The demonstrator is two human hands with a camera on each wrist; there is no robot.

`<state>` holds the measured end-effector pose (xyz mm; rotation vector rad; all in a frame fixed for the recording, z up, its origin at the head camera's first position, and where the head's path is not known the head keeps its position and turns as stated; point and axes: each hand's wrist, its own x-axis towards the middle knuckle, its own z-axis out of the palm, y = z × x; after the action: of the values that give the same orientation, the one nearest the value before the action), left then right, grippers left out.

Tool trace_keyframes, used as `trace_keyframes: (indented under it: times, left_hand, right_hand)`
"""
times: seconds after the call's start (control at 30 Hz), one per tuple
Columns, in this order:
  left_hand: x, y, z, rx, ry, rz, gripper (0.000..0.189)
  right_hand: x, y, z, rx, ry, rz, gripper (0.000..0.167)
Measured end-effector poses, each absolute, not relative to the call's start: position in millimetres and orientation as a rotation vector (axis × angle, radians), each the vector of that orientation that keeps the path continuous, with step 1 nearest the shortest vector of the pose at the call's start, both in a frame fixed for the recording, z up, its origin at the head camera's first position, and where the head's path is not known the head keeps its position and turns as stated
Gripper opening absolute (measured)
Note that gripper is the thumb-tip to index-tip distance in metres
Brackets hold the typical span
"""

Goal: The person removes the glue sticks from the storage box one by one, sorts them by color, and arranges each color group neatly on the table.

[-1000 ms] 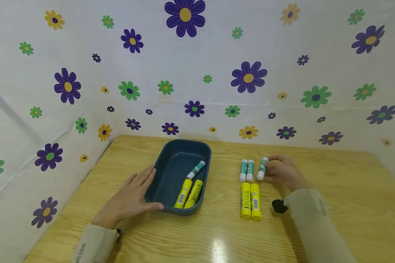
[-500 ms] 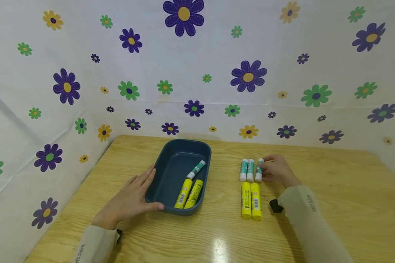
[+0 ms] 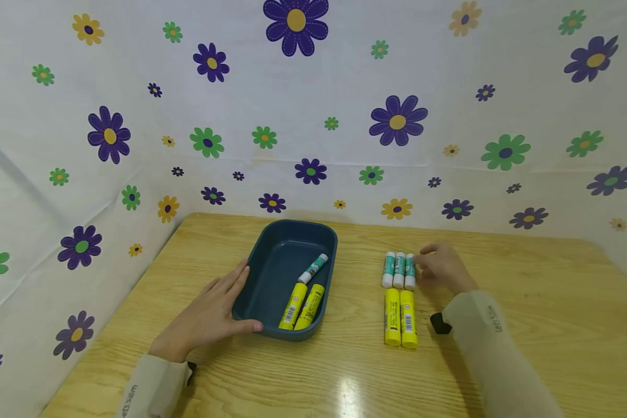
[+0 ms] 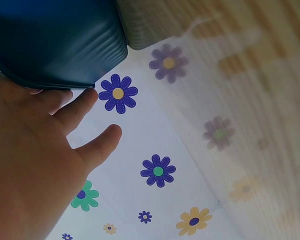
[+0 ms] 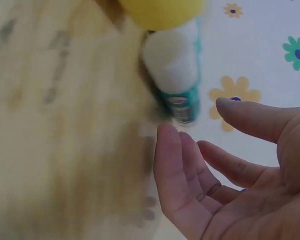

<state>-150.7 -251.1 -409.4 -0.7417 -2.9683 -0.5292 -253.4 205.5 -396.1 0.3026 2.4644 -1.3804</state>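
In the head view a dark blue plastic bin (image 3: 265, 273) stands on the table. My left hand (image 3: 206, 313) rests against its left side, fingers straight along the outside and thumb at the front rim. On the right, three small white-and-teal glue sticks (image 3: 399, 270) lie side by side. My right hand (image 3: 444, 270) is just right of the rightmost one (image 3: 410, 271), its fingertips close to that stick. The right wrist view has this hand with thumb and fingers apart and nothing between them. Directly in front of the small sticks lie two larger yellow glue sticks (image 3: 392, 318).
Inside the bin are two yellow glue sticks (image 3: 293, 306) and one small teal glue stick (image 3: 313, 269). The wooden table (image 3: 271, 377) ends at a flower-print cloth (image 3: 345, 75) behind and to the left.
The third small glue stick has moved left and now lies against the other two. My right hand has let go of it. The left hand stays at the bin.
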Motion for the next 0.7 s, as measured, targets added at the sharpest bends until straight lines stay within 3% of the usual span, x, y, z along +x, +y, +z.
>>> trace_keyframes:
  times: [0.2,0.43,0.7]
  left_hand:
    - [-151,-251,-409,-0.732,-2.987,-0.534,0.115]
    - [-150,-251,-408,-0.734,-2.992,-0.57,0.115]
    - [-150,-250,-407,-0.721,-3.005,-0.571,0.116]
  right_hand:
    - [-253,200,-365,0.221,2.521,-1.55,0.054]
    - [-258,154,-321,0.125,2.308,-1.786,0.053]
    - [-259,96,-309,0.034,2.005,-1.974,0.053]
